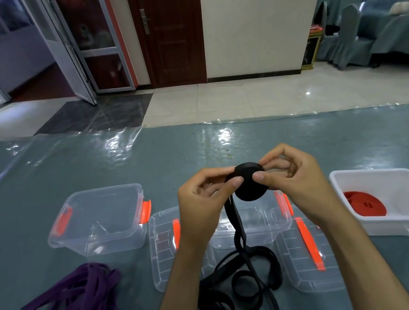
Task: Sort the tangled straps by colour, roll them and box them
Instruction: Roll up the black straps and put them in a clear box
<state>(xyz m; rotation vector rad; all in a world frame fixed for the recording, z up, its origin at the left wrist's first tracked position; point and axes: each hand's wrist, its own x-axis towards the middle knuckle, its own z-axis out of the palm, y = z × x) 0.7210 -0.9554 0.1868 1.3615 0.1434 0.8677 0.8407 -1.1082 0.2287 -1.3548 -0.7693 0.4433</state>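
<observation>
Black webbing, wound into a flat roll (pixel 249 184), sits pinched between both hands above the counter (pixel 222 141). The left hand (pixel 202 200) has thumb and fingers (pixel 237 182) clamped on the roll's near-left edge; the right hand (pixel 291 179) pinches its right side, thumb on the face and fingers curled behind. From just below the left fingers the black strap's loose tail (pixel 237 229) drops to a slack heap (pixel 242 281) on the counter near the wrists.

To roll well, I judge the left fingers should keep the tail taut and flat as it feeds on, while the right fingers turn the roll and squeeze its faces so the layers stay level. Any twists in the heap want smoothing out before they reach the roll.

A clear box (pixel 254 224) stands right under the fingers, with two lids (pixel 164 249) lying flat either side of it, so the tail may catch on rims or orange latches. Left of the fingers stands another clear box (pixel 97 222), with the purple straps (pixel 72 307) nearer the body. Right of them a white box (pixel 388 197) holds a rolled red strap (pixel 363 204). Beyond the fingers the counter is open.
</observation>
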